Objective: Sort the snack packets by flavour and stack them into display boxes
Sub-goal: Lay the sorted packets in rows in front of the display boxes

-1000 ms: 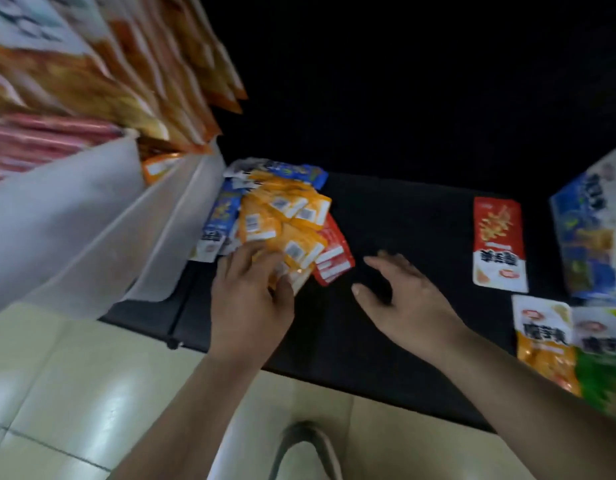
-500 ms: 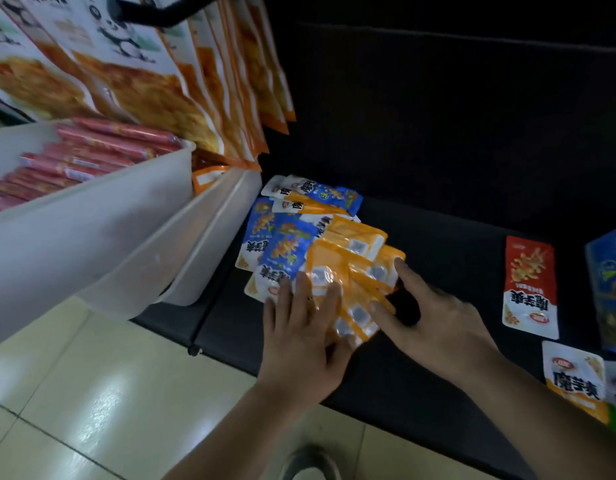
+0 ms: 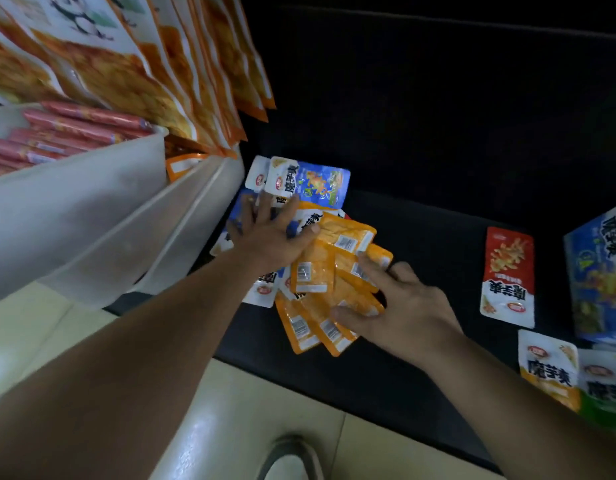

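Left hand (image 3: 268, 237) slid onto blue packets (image 3: 320, 185), orange packets (image 3: 348, 233) beside thumb (image 3: 311, 230)

A black bench (image 3: 420, 244) runs across the middle, its near edge meeting a pale tiled floor (image 3: 29, 334). Below that edge, the toe of a shoe (image 3: 289, 459) shows on the floor. At the bench's left end stand white plastic bins (image 3: 74, 216), the outermost holding red sausage sticks (image 3: 78, 126). Above them hang large orange-and-white bags (image 3: 126, 74), overlapping in a row.
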### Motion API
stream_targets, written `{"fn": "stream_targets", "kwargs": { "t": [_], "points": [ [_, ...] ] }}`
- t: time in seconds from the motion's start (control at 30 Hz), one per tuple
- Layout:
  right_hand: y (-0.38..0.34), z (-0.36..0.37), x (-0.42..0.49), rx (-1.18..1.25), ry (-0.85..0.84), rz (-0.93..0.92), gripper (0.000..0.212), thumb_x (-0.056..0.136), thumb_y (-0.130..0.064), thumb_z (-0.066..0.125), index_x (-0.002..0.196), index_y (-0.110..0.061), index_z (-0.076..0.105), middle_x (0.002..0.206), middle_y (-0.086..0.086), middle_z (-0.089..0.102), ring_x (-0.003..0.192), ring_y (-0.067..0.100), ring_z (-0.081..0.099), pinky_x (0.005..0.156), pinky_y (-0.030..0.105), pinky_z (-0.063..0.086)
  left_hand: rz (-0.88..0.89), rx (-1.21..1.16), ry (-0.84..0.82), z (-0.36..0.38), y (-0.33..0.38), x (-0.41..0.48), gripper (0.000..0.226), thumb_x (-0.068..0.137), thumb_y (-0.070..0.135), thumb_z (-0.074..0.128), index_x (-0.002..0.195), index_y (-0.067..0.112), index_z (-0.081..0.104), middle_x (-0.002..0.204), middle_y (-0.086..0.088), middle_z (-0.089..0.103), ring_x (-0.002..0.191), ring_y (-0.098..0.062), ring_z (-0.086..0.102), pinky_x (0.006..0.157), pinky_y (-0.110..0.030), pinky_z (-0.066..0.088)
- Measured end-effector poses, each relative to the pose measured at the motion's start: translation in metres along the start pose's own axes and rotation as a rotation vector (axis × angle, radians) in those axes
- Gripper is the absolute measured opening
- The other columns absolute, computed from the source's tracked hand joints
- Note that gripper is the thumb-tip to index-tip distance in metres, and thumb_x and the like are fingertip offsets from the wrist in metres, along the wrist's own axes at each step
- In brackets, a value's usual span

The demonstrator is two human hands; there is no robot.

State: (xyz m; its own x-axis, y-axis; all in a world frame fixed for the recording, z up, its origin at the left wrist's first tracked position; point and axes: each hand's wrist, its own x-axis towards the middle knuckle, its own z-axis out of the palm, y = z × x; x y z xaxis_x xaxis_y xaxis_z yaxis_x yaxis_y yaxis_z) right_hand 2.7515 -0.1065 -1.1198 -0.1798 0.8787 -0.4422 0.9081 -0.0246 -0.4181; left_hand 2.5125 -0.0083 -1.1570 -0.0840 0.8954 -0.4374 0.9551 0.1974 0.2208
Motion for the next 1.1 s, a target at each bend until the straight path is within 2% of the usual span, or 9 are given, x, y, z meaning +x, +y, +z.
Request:
{"fn": "stream_targets", "kwargs": {
  "t": [0.27, 0.4, 0.47, 0.5, 0.57, 0.67, 0.83, 0.97, 1.1],
  "points": [
    [0.026, -0.016, -0.003, 0.147, 0.039, 0.072, 0.102, 0.070, -0.089, 0.060, 0.155, -0.065, 0.010, 0.171, -0.007, 0.011, 0.152, 0.024, 0.032, 0.116, 0.034, 0.035, 0.095, 0.002, 0.090, 0.048, 0.020, -0.060, 0.071, 0.092, 0.085, 0.013, 0.156, 0.061, -0.006, 0.168, 0.004, -0.032, 0.149, -0.030, -0.042, 0.119, -0.067, -0.017],
    [0.027, -0.007, -0.008, 0.104, 0.010, 0.025, 0.112, 0.071, -0.082, 0.069, 0.159, -0.058, 0.005, 0.173, -0.005, 0.005, 0.153, 0.023, 0.030, 0.116, 0.037, 0.041, 0.136, -0.079, 0.180, 0.065, 0.017, -0.069, 0.069, 0.092, 0.082, 0.014, 0.156, 0.061, 0.001, 0.171, 0.004, -0.023, 0.153, -0.031, -0.034, 0.117, -0.062, -0.022],
    [0.025, -0.004, -0.007, 0.091, 0.033, 0.026, 0.112, 0.072, -0.080, 0.071, 0.161, -0.054, 0.007, 0.174, -0.004, 0.005, 0.153, 0.023, 0.031, 0.114, 0.036, 0.042, 0.243, -0.307, 0.305, 0.061, 0.006, -0.069, 0.067, 0.097, 0.075, 0.025, 0.157, 0.046, 0.033, 0.170, -0.001, 0.012, 0.159, -0.037, 0.004, 0.124, -0.068, 0.005],
    [0.026, -0.003, -0.006, 0.093, 0.047, 0.025, 0.112, 0.072, -0.080, 0.071, 0.161, -0.053, 0.009, 0.174, -0.004, 0.006, 0.153, 0.022, 0.032, 0.114, 0.036, 0.041, 0.270, -0.514, 0.380, 0.056, -0.002, -0.071, 0.062, 0.101, 0.068, 0.035, 0.151, 0.034, 0.047, 0.161, 0.003, 0.029, 0.154, -0.029, 0.027, 0.120, -0.066, 0.028],
    [0.031, -0.003, -0.002, 0.114, 0.078, 0.006, 0.108, 0.072, -0.077, 0.074, 0.160, -0.051, 0.017, 0.172, -0.005, 0.014, 0.150, 0.020, 0.037, 0.112, 0.035, 0.042, 0.206, -0.735, 0.437, 0.054, -0.018, -0.083, 0.047, 0.103, 0.050, 0.053, 0.145, 0.028, 0.054, 0.150, 0.019, 0.035, 0.145, -0.003, 0.037, 0.111, -0.049, 0.048],
    [0.040, -0.001, 0.001, 0.191, 0.150, -0.037, 0.092, 0.072, -0.073, 0.077, 0.151, -0.051, 0.036, 0.160, -0.011, 0.035, 0.136, 0.014, 0.051, 0.105, 0.034, 0.049, 0.219, -0.527, 0.390, 0.068, -0.026, -0.117, 0.062, 0.095, 0.060, 0.057, 0.146, 0.027, 0.052, 0.157, 0.011, 0.038, 0.148, -0.013, 0.036, 0.113, -0.050, 0.046],
    [0.041, 0.005, -0.001, 0.194, 0.165, -0.042, 0.070, 0.071, -0.071, 0.077, 0.130, -0.046, 0.049, 0.155, -0.008, 0.040, 0.135, 0.014, 0.051, 0.103, 0.039, 0.052, 0.464, -0.217, 0.426, 0.100, 0.005, -0.146, 0.084, 0.087, 0.068, 0.059, 0.157, 0.029, 0.034, 0.172, 0.001, 0.016, 0.161, -0.021, 0.001, 0.127, -0.040, 0.005],
    [0.040, -0.002, -0.004, 0.252, 0.116, -0.006, 0.056, 0.082, -0.069, 0.068, 0.131, -0.044, 0.054, 0.162, -0.009, 0.032, 0.146, 0.014, 0.040, 0.109, 0.036, 0.045, 0.481, -0.099, 0.380, 0.098, 0.015, -0.135, 0.085, 0.083, 0.070, 0.060, 0.150, 0.018, 0.048, 0.165, -0.007, 0.036, 0.158, -0.032, 0.018, 0.124, -0.062, 0.024],
    [0.050, -0.005, -0.001, 0.374, 0.145, -0.002, 0.055, 0.087, -0.071, 0.062, 0.132, -0.039, 0.061, 0.158, -0.015, 0.038, 0.143, 0.008, 0.041, 0.112, 0.037, 0.044, 0.461, -0.038, 0.413, 0.095, 0.004, -0.139, 0.079, 0.082, 0.072, 0.060, 0.140, 0.018, 0.058, 0.159, -0.010, 0.046, 0.155, -0.033, 0.028, 0.123, -0.059, 0.028]
  ]
}}
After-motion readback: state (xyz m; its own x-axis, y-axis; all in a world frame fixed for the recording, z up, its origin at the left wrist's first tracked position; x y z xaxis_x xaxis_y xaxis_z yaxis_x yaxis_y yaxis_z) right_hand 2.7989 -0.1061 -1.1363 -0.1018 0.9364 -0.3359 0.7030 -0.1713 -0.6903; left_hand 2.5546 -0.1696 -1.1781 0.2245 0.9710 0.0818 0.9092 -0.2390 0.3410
